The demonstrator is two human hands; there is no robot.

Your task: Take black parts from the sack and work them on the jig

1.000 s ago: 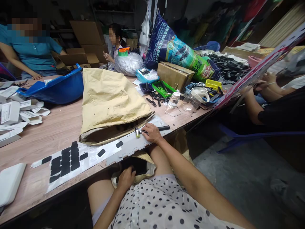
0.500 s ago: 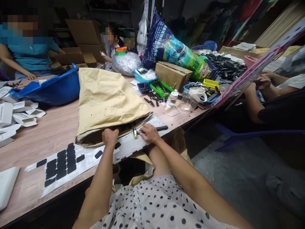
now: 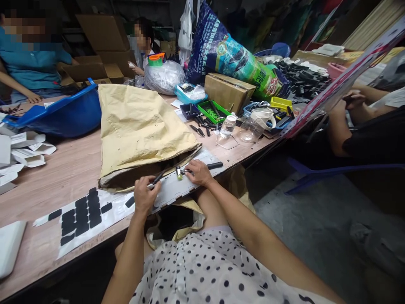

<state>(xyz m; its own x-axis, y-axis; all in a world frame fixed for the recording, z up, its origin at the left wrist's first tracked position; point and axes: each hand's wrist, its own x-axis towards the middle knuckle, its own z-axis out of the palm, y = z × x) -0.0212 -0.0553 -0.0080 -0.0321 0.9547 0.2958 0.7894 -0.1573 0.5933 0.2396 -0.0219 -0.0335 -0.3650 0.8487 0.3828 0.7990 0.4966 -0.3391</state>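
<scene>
My left hand (image 3: 145,194) is at the table's front edge, closed around a slim black piece (image 3: 157,179) that sticks out between thumb and fingers. Just behind it gapes the mouth of a large yellow paper sack (image 3: 144,122), lying flat with its opening toward me. My right hand (image 3: 200,173) is wrapped over the handle of a small hammer (image 3: 215,165), whose metal and yellow-tipped head rests on a white board (image 3: 172,190). To the left of my hands, black rounded stickers (image 3: 81,215) lie in rows on a white sheet.
A blue basin (image 3: 69,112) and white small boxes (image 3: 28,145) occupy the left. Behind stand a green tray (image 3: 209,110), a cardboard box (image 3: 226,95), a bottle (image 3: 228,126) and a clear jug (image 3: 249,133). Other people sit across the table and on the right.
My left hand has come away from the sack's mouth toward me, now with a slim black piece in it. My right hand stays on the hammer.
</scene>
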